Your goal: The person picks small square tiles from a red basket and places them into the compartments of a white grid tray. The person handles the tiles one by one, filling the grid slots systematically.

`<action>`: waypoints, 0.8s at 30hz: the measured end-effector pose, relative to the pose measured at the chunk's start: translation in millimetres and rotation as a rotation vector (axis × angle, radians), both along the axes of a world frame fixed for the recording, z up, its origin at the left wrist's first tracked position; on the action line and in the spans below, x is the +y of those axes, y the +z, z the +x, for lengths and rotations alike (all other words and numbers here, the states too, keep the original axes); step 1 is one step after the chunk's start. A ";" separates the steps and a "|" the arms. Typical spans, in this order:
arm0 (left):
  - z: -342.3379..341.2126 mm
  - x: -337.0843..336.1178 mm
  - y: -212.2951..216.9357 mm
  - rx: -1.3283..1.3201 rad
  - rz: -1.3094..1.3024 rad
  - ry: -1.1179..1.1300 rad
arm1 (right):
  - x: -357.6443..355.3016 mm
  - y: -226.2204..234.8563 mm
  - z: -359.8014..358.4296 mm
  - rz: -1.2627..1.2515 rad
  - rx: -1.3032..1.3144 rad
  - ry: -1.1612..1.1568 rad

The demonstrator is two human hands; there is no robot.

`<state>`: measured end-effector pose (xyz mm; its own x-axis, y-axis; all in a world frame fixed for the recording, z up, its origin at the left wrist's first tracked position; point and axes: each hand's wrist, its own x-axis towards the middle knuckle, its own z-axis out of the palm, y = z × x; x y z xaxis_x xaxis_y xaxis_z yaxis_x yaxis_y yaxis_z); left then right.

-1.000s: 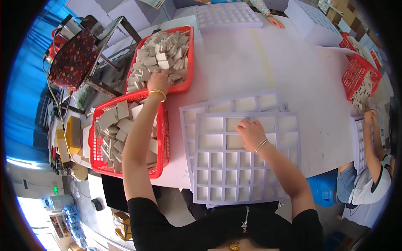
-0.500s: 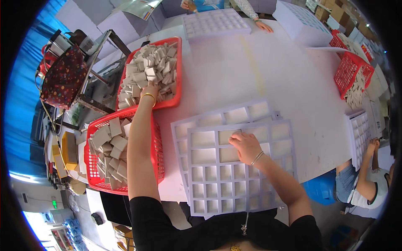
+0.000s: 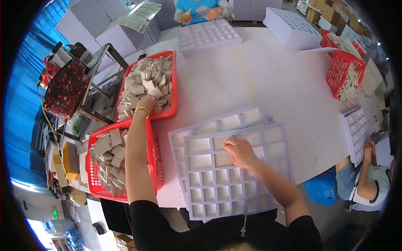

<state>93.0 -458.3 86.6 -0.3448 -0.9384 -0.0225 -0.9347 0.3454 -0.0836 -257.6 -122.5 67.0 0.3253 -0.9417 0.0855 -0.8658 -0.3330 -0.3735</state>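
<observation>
Your left hand (image 3: 146,102) is buried among the grey pads (image 3: 144,81) in the far red basket (image 3: 172,90); whether its fingers are closed on one, you cannot tell. Your right hand (image 3: 238,151) lies flat, fingers together, on the white tray (image 3: 234,175), at a large cell near its far edge. That tray lies right of the baskets, long axis running away from you. The near basket (image 3: 154,163) holds bigger pads.

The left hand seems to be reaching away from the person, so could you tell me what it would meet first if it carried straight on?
The left hand already lies on the grey pieces in the far red basket; straight on, it would likely push deeper into that pile, then reach the basket's far wall.
</observation>
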 end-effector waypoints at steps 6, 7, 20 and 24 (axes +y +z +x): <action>7.0 28.2 30.5 0.029 -0.042 -0.353 | 1.0 2.7 -1.3 -0.022 -0.025 0.000; 9.7 25.2 26.7 -0.026 -0.009 -0.407 | 0.9 2.5 -0.5 -0.024 -0.028 0.003; -24.5 27.1 28.8 -0.192 0.145 -0.188 | 1.4 1.8 -1.1 -0.041 -0.035 -0.009; -3.1 32.2 33.1 0.075 -0.148 -0.167 | 1.4 3.4 0.7 -0.011 -0.006 -0.022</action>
<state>89.8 -426.1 119.7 -0.4913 -0.8592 0.1427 -0.8710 0.4851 -0.0777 -257.0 -121.1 70.5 0.3043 -0.9475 0.0980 -0.8706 -0.3184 -0.3751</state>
